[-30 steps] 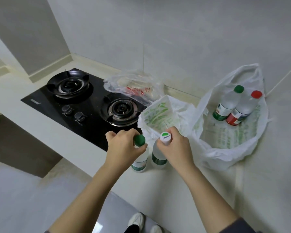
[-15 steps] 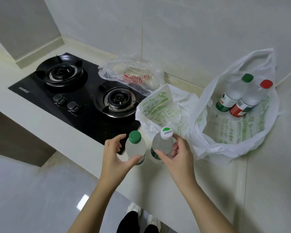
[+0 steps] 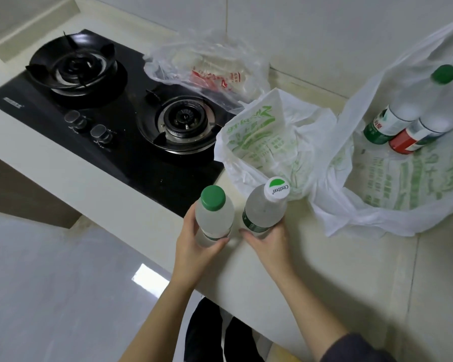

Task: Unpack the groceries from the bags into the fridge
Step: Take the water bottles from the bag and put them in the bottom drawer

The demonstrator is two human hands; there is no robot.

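1. Left hand (image 3: 194, 248): wrapped round green-cap bottle (image 3: 214, 218), at counter (image 3: 324, 270) edge.
2. Right hand (image 3: 271, 245): wrapped round white-cap bottle (image 3: 264, 214), just beside.
3. Step: pickup, bottles perhaps just lifted; next, carry both to fridge, unseen.

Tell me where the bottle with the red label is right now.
The red-label bottle rests at the far right of the head view, in the open white bag on the counter, beside a green-label bottle.

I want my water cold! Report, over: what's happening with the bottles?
Left hand grips green-capped bottle. Right hand grips white-capped bottle. Two more bottles in white bag. Fridge not in view, over.
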